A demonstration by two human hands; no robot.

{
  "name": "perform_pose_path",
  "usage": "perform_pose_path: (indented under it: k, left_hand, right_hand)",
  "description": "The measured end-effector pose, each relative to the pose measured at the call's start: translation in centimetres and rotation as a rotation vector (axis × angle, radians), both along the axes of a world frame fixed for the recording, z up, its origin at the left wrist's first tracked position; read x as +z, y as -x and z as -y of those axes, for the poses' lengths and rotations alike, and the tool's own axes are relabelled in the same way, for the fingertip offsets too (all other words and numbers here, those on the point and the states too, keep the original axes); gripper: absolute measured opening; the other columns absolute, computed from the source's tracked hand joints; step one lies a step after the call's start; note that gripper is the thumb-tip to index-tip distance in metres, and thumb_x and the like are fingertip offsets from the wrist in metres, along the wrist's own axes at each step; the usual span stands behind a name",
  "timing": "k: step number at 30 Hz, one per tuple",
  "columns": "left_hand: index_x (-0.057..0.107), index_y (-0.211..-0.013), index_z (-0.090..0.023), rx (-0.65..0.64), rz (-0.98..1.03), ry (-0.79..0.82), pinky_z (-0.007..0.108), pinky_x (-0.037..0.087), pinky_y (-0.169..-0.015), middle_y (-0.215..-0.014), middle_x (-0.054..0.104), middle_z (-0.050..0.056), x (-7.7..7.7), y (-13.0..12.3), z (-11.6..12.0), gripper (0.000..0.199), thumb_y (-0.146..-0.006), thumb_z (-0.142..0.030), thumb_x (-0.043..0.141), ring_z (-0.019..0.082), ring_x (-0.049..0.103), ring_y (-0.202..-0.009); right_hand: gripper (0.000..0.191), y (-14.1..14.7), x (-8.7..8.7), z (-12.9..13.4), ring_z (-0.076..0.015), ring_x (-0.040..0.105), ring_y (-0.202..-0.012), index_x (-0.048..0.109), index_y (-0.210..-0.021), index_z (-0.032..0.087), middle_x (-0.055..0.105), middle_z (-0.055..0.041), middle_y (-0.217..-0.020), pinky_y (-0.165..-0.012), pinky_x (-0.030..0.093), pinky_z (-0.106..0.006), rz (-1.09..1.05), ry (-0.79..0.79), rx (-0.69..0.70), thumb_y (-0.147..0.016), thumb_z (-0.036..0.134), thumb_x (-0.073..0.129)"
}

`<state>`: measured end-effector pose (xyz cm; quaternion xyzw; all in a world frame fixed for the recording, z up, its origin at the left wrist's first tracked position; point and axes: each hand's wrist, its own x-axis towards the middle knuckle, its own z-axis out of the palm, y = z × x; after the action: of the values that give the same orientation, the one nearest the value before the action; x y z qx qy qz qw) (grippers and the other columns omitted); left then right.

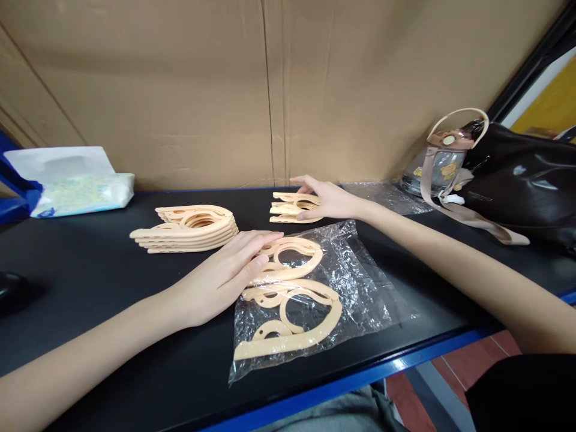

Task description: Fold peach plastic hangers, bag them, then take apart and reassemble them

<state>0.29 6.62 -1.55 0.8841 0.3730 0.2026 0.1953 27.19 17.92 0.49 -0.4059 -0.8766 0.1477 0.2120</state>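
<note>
Two folded beige plastic hangers lie one beyond the other in a clear plastic bag on the black table. My left hand rests at the bag's left side, fingers extended over the farther hanger, holding nothing. Farther back, my right hand has its thumb and fingers around a small stack of beige hangers. Left of the bag, a taller stack of several folded hangers sits near my left fingers.
A white tissue pack stands back left, with a dark object at the left edge. Another clear bag, a strapped bottle and a black bag are at right. Cardboard rises behind the table.
</note>
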Motion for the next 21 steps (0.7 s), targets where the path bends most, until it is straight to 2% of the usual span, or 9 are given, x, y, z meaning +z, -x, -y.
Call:
perform_pose_path:
  k: [4, 6, 9, 12, 15, 18, 21]
  left_hand:
    - [0.043, -0.144, -0.026, -0.004, -0.005, -0.013, 0.04, 0.032, -0.115, -0.147, 0.049, 0.003, 0.0, 0.0, 0.0, 0.045, -0.105, -0.043, 0.029, 0.024, 0.044, -0.133]
    - [0.044, -0.143, -0.026, -0.001, -0.008, -0.014, 0.04, 0.032, -0.115, -0.147, 0.049, 0.003, 0.0, 0.0, 0.0, 0.046, -0.104, -0.044, 0.029, 0.024, 0.044, -0.133]
    - [0.044, -0.143, -0.026, 0.013, -0.011, -0.018, 0.04, 0.033, -0.115, -0.147, 0.049, 0.003, -0.1, 0.0, 0.0, 0.046, -0.104, -0.045, 0.029, 0.024, 0.045, -0.133]
    - [0.045, -0.143, -0.027, 0.027, -0.018, -0.016, 0.041, 0.033, -0.115, -0.147, 0.049, 0.003, -0.1, 0.0, 0.0, 0.046, -0.104, -0.046, 0.03, 0.025, 0.045, -0.133]
    - [0.045, -0.143, -0.028, 0.03, -0.017, -0.011, 0.041, 0.034, -0.115, -0.148, 0.049, 0.002, -0.2, 0.0, -0.1, 0.046, -0.103, -0.047, 0.031, 0.025, 0.045, -0.134]
    - [0.046, -0.143, -0.028, 0.036, -0.017, -0.015, 0.042, 0.034, -0.115, -0.148, 0.05, 0.002, -0.2, 0.0, -0.1, 0.047, -0.103, -0.048, 0.032, 0.026, 0.046, -0.134]
    - [0.046, -0.143, -0.028, 0.03, -0.022, -0.021, 0.042, 0.034, -0.115, -0.148, 0.05, 0.003, -0.3, 0.0, -0.2, 0.046, -0.103, -0.047, 0.033, 0.026, 0.045, -0.134]
  right_hand:
    - [0.089, -1.7, 2.3, 1.2, -0.0339, 0.061, -0.114, 0.04, -0.146, 0.013, 0.065, -0.0163, -0.124, -0.099, 0.044, -0.051, 0.044, -0.224, -0.06, -0.072, 0.051, 0.073]
    - [0.088, -2.8, 3.3, 2.8, -0.0361, 0.059, -0.117, 0.039, -0.147, 0.014, 0.064, -0.0168, -0.126, -0.099, 0.043, -0.053, 0.132, -0.362, -0.078, -0.073, 0.048, 0.072]
    - [0.087, -4.8, 4.1, 6.0, -0.0384, 0.059, -0.117, 0.036, -0.15, 0.019, 0.061, -0.015, -0.131, -0.097, 0.045, -0.057, 0.221, -0.442, -0.165, -0.075, 0.049, 0.07]
    - [0.089, -6.9, 4.6, 9.2, -0.0373, 0.062, -0.113, 0.035, -0.151, 0.024, 0.063, -0.013, -0.129, -0.094, 0.049, -0.055, 0.252, -0.343, -0.251, -0.075, 0.053, 0.07]
    - [0.086, -8.8, 5.4, 11.4, -0.0332, 0.067, -0.104, 0.035, -0.149, 0.027, 0.066, -0.0105, -0.127, -0.088, 0.054, -0.048, 0.272, -0.165, -0.269, -0.076, 0.056, 0.07]
    - [0.08, -10.1, 6.2, 12.5, -0.0312, 0.069, -0.099, 0.038, -0.146, 0.031, 0.069, -0.0074, -0.123, -0.08, 0.058, -0.043, 0.283, -0.06, -0.273, -0.077, 0.055, 0.07]
    - [0.082, -10.8, 6.1, 12.9, -0.0322, 0.068, -0.104, 0.038, -0.147, 0.034, 0.068, -0.0065, -0.126, -0.08, 0.058, -0.042, 0.347, 0.024, -0.229, -0.075, 0.053, 0.072]
